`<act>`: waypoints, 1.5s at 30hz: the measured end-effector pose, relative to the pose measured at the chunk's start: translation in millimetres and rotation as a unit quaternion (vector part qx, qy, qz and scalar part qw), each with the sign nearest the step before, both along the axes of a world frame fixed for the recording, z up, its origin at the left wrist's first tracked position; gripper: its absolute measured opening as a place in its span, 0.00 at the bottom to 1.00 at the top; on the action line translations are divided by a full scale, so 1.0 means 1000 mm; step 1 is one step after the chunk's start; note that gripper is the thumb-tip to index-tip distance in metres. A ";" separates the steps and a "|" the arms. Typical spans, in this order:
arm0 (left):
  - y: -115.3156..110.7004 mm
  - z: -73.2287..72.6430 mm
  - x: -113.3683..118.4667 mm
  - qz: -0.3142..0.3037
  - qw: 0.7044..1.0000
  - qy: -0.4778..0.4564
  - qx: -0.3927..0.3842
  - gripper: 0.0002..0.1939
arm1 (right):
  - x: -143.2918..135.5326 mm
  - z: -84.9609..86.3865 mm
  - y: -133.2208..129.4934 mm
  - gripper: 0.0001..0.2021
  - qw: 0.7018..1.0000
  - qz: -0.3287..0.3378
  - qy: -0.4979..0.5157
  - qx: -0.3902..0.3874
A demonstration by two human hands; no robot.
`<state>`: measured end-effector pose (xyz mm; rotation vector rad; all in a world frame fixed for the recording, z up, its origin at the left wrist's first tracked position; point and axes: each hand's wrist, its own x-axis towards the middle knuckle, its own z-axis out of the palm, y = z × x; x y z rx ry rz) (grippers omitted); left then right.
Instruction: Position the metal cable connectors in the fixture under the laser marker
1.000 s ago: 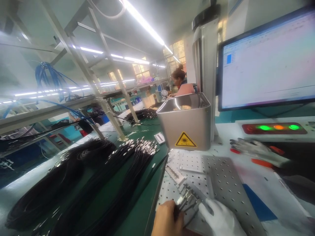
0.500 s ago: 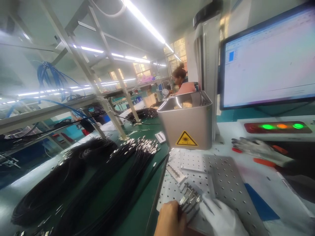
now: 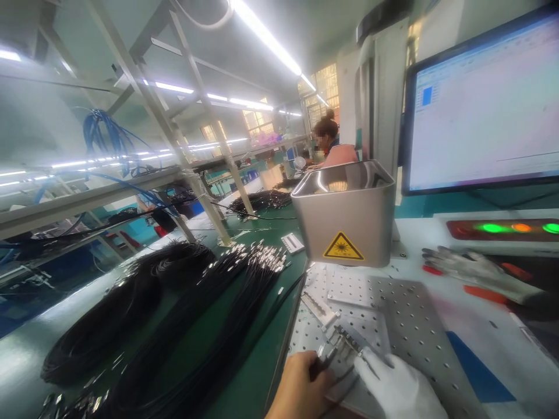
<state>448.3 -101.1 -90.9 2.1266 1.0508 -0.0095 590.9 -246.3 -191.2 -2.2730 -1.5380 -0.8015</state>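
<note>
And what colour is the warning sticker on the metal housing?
Yellow with black markings; the sticker shows best in the head view.

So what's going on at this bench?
A person has the bare left hand closed around a few black cables, while the white-gloved right hand is at the cluster of metal connectors. Both hands are low over a perforated metal plate, in front of a silver housing with a yellow warning label. Bundles of black cable lie on the green surface to the left. Another person is farther back.
</note>
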 end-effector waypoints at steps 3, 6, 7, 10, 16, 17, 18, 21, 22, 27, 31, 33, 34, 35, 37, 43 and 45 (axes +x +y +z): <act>0.004 0.003 0.005 0.009 0.997 -0.051 -0.050 0.10 | -0.001 0.002 0.001 0.22 1.000 -0.002 -0.003 0.014; 0.006 0.001 0.013 0.021 0.995 -0.077 -0.052 0.07 | -0.001 0.004 0.002 0.21 0.999 -0.004 -0.012 0.037; 0.006 0.001 0.016 0.027 0.996 -0.077 -0.047 0.08 | -0.001 0.004 0.002 0.20 0.999 -0.004 -0.015 0.045; 0.005 0.002 0.026 0.047 0.996 -0.061 -0.045 0.10 | -0.001 0.005 0.004 0.20 0.998 -0.002 -0.023 0.065; -0.002 0.010 0.041 0.029 0.999 -0.027 -0.001 0.10 | -0.002 0.004 0.004 0.19 0.997 -0.002 -0.021 0.072; -0.003 0.010 0.042 0.023 1.000 -0.018 0.011 0.10 | -0.002 0.004 0.004 0.19 0.998 -0.003 -0.016 0.067; -0.005 0.011 0.044 0.020 1.000 -0.010 0.021 0.10 | -0.003 0.005 0.003 0.19 0.998 -0.005 -0.011 0.060; -0.008 0.011 0.046 0.007 1.000 0.000 0.027 0.10 | -0.003 0.005 0.003 0.20 0.999 -0.013 0.004 0.042; -0.009 0.011 0.046 0.004 1.000 0.001 0.024 0.10 | -0.003 0.005 0.003 0.20 0.999 -0.014 0.006 0.039; -0.011 0.011 0.048 -0.003 1.000 0.014 0.018 0.09 | -0.003 0.004 0.004 0.19 0.999 -0.016 -0.001 0.040; -0.009 0.008 0.050 -0.005 0.999 0.032 0.035 0.10 | -0.004 0.012 0.002 0.21 0.998 -0.010 0.002 0.055; -0.007 0.007 0.051 -0.005 0.999 0.038 0.037 0.12 | -0.006 0.019 0.001 0.22 0.998 -0.009 0.014 0.055; -0.006 0.007 0.052 -0.008 0.998 0.041 0.037 0.12 | -0.006 0.021 0.000 0.23 0.999 -0.011 0.017 0.049; -0.005 0.008 0.053 -0.011 0.998 0.043 0.034 0.13 | -0.007 0.023 -0.001 0.25 0.999 -0.013 0.018 0.043; -0.004 0.010 0.055 -0.020 0.998 0.050 0.021 0.15 | -0.006 0.022 -0.002 0.26 0.999 -0.010 0.013 0.029; 0.000 0.015 0.059 -0.038 0.998 0.043 -0.002 0.20 | -0.004 0.008 0.005 0.27 1.000 -0.006 0.015 -0.016; 0.004 0.015 0.055 -0.046 0.998 0.038 -0.035 0.19 | -0.004 0.008 0.008 0.26 1.000 -0.008 0.012 -0.026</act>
